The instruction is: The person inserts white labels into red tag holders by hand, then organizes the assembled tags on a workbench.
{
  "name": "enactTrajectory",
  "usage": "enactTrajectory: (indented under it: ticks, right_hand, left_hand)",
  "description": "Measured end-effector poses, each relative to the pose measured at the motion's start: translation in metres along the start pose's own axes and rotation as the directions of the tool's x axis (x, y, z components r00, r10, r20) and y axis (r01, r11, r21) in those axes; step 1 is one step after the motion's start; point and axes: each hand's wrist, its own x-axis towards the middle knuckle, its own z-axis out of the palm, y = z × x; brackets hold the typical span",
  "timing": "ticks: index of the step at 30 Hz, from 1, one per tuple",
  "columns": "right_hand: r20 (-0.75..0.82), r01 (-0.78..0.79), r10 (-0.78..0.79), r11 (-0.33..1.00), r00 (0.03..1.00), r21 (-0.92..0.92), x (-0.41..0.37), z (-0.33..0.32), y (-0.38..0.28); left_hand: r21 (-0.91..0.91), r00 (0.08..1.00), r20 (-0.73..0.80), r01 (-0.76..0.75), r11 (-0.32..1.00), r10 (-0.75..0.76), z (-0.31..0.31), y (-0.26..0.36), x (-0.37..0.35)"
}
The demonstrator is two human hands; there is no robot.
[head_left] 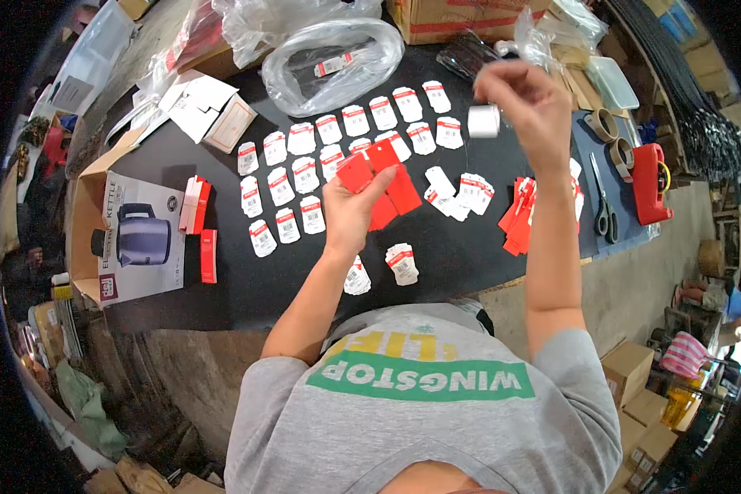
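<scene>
My left hand (pixel 356 206) is closed around several red cards (pixel 391 191), fanned out over the middle of the table, with the thumb on top. Raised at the right, my right hand (pixel 528 103) has its fingers pinched together. A blurred white tag (pixel 483 122) hangs just below those fingertips; whatever joins it to them is too fine to see. Rows of small stacks of white tags with red bands (pixel 355 121) lie beyond and left of my left hand. A loose group of white tags (pixel 474 193) lies between my hands. More red cards (pixel 516 216) lie by my right forearm.
Scissors (pixel 605 202) and a red tape dispenser (pixel 652 185) lie at the right, near tape rolls (pixel 601 125). An electric kettle box (pixel 140 235) stands at the left beside small red boxes (pixel 209 255). A clear plastic bag ring (pixel 333 66) and a carton (pixel 461 20) line the back.
</scene>
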Motion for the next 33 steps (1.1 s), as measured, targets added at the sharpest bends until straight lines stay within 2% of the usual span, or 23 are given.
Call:
enactTrajectory:
  ticks: [1, 3, 5, 7, 9, 11, 15, 17, 19, 22, 23, 24, 25, 26, 27, 28, 29, 31, 33]
  right_hand:
    - [0.013, -0.079, 0.080, 0.994, 0.997, -0.082, -0.014, 0.005, -0.001]
    - [0.083, -0.179, 0.189, 0.978, 0.978, -0.111, -0.042, 0.012, -0.002]
    - [0.051, -0.263, 0.278, 0.942, 0.959, -0.208, -0.066, 0.020, 0.000]
    - [-0.016, -0.236, 0.239, 0.943, 0.971, -0.234, -0.083, 0.026, 0.003]
    - [-0.051, -0.258, 0.253, 0.935, 0.966, -0.245, -0.092, 0.028, 0.003]
    - [-0.125, -0.279, 0.253, 0.916, 0.959, -0.289, -0.097, 0.028, 0.003]
    - [-0.116, -0.213, 0.184, 0.910, 0.976, -0.354, -0.100, 0.025, 0.001]
    - [-0.125, -0.232, 0.200, 0.909, 0.972, -0.347, -0.102, 0.024, 0.000]
    - [-0.136, -0.251, 0.217, 0.906, 0.967, -0.340, -0.103, 0.023, 0.001]
    - [-0.127, -0.247, 0.221, 0.935, 0.967, -0.255, -0.106, 0.019, 0.001]
    - [-0.117, -0.294, 0.284, 0.953, 0.952, -0.071, -0.106, 0.018, 0.000]
    - [-0.098, -0.332, 0.343, 0.936, 0.934, 0.114, -0.107, 0.015, -0.001]
    - [-0.113, -0.335, 0.346, 0.936, 0.931, 0.110, -0.109, 0.010, 0.002]
    - [-0.028, -0.401, 0.417, 0.889, 0.909, 0.221, -0.111, 0.004, 0.007]
    - [0.066, -0.465, 0.470, 0.824, 0.880, 0.324, -0.113, -0.003, 0.010]
    - [0.143, -0.541, 0.525, 0.774, 0.839, 0.330, -0.116, -0.010, 0.009]
    - [0.132, -0.539, 0.527, 0.775, 0.839, 0.329, -0.120, -0.016, 0.011]
    - [0.150, -0.506, 0.489, 0.764, 0.859, 0.400, -0.130, -0.027, 0.019]
    - [0.151, -0.504, 0.494, 0.737, 0.856, 0.450, -0.137, -0.039, 0.021]
  left_hand:
    - [0.013, 0.999, 0.033, 0.016, 1.000, -0.017, 0.005, 0.006, -0.001]
    - [0.024, 0.997, 0.071, 0.035, 0.999, -0.037, 0.014, 0.012, -0.003]
    - [0.103, 0.995, 0.099, -0.008, 0.995, -0.002, 0.022, 0.013, -0.003]
    - [0.141, 0.996, 0.086, -0.027, 0.990, 0.015, 0.029, 0.009, -0.005]
    - [0.185, 0.986, 0.087, -0.156, 0.970, 0.142, 0.037, 0.008, -0.007]
    - [0.174, 0.988, 0.090, -0.141, 0.975, 0.127, 0.042, 0.009, -0.010]
    - [0.307, 0.976, 0.091, -0.217, 0.927, 0.198, 0.047, 0.006, -0.012]
    - [0.347, 0.970, 0.084, -0.245, 0.905, 0.230, 0.051, 0.007, -0.013]
    - [0.528, 0.958, 0.107, -0.282, 0.801, 0.267, 0.053, 0.010, -0.016]
    - [0.472, 0.947, 0.155, -0.320, 0.822, 0.280, 0.059, 0.003, -0.018]
    - [0.467, 0.947, 0.167, -0.321, 0.824, 0.274, 0.061, -0.001, -0.017]
    - [0.438, 0.919, 0.212, -0.394, 0.808, 0.333, 0.064, -0.006, -0.017]
    - [0.404, 0.885, 0.254, -0.463, 0.789, 0.390, 0.066, -0.011, -0.017]
    - [0.449, 0.854, 0.329, -0.517, 0.729, 0.403, 0.064, -0.016, -0.016]
    - [0.441, 0.852, 0.340, -0.519, 0.732, 0.399, 0.065, -0.019, -0.015]
    - [0.429, 0.801, 0.409, -0.591, 0.683, 0.436, 0.067, -0.023, -0.014]
    - [0.412, 0.744, 0.475, -0.660, 0.629, 0.470, 0.068, -0.026, -0.013]
    - [0.409, 0.728, 0.522, -0.671, 0.619, 0.444, 0.074, -0.025, -0.012]
    - [0.333, 0.672, 0.577, -0.713, 0.618, 0.464, 0.086, -0.021, -0.014]
